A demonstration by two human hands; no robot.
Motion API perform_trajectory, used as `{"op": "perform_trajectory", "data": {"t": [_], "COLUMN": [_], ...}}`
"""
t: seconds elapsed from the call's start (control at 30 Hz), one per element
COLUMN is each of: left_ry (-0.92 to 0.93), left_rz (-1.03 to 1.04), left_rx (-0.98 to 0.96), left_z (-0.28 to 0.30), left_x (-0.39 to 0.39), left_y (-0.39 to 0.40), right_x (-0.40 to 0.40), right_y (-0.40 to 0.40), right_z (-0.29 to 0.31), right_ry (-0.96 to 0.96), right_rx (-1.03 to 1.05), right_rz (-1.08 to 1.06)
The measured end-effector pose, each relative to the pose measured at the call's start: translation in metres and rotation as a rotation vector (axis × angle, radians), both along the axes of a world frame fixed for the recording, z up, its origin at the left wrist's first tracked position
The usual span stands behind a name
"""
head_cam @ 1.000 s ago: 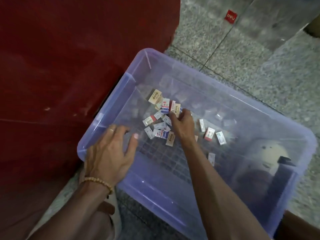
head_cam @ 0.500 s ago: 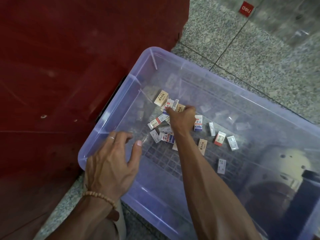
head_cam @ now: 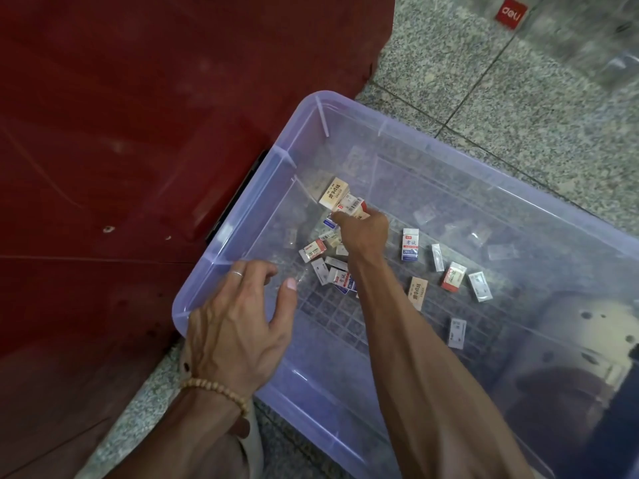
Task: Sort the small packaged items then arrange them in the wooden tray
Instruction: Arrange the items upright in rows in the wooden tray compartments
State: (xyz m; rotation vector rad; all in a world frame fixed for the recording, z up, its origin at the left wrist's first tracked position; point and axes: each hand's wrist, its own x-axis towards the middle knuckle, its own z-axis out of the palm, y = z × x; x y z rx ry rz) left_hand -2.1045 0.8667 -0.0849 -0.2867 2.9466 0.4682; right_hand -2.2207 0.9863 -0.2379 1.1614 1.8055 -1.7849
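- Left hand [head_cam: 238,326] nearest the camera, palm down over the near-left corner of the clear plastic bin [head_cam: 449,160]. Fingers spread and loosely bent, thumb splayed toward the right; holds nothing. Whether the fingertips touch the bin rim, cannot tell.
- Silver ring [head_cam: 237,273] on one left finger; beaded bracelet [head_cam: 216,392] round the left wrist.
- Right forearm runs from the lower right up and leftward into the bin, nearly straight.
- Right hand [head_cam: 363,229] deep in the bin at the left cluster of packets, back of hand up, fingers curled down into the pile. Fingertips are among the packets by a barcoded one [head_cam: 356,203]; whether it actually pinches one, cannot tell.
- Small packaged items lie scattered on the bin floor, none sorted. Left cluster: a red-and-white packet [head_cam: 313,250] and others overlapping under the wrist.
- Right of the forearm, apart from each other: a blue-and-white packet [head_cam: 410,244], a tan packet [head_cam: 417,292], a red-edged packet [head_cam: 453,276], a clear-wrapped piece [head_cam: 480,286], and a lone white packet [head_cam: 457,333] nearer the camera.
- Tan box [head_cam: 333,192] lies farthest back, just beyond the right hand.
- Bin sits on a speckled stone floor [head_cam: 518,98], its left side against a dark red surface [head_cam: 138,115].
- Red tag [head_cam: 511,12] on the floor at far top right.
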Motion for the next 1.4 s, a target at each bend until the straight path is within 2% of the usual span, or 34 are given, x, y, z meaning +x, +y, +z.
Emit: {"op": "perform_trajectory", "data": {"t": [0.13,0.37,0.63,0.77,0.97,1.07,1.23,1.4], "left_ry": [0.011,0.013,0.019,-0.003,-0.053,-0.043,-0.006,-0.047], "left_rz": [-0.008,-0.015,-0.013,-0.009,-0.037,-0.054,0.005,0.311], "left_rx": [-0.001,0.005,0.023,0.003,0.028,0.127,0.412,0.951], "left_z": [-0.001,-0.002,-0.001,0.000,0.006,0.015,0.052,0.104], "left_x": [0.000,0.001,0.001,0.000,0.000,0.000,0.002,0.007], "left_y": [0.000,-0.002,-0.002,-0.003,-0.002,0.001,0.026,0.048], "right_x": [-0.008,0.000,0.025,0.051,0.074,0.080,0.087,0.100], "right_y": [-0.001,-0.007,0.023,0.037,0.062,0.066,0.059,0.046], "right_z": [0.001,-0.002,0.007,0.032,0.100,0.133,0.187,0.237], "right_ry": [-0.058,0.033,0.047,0.053,0.106,0.153,0.220,0.319], "right_rx": [-0.157,-0.062,-0.297,-0.417,-0.601,-0.643,-0.706,-0.812], "right_rz": [-0.111,-0.081,-0.174,-0.241,-0.269,-0.250,-0.186,-0.134]}}
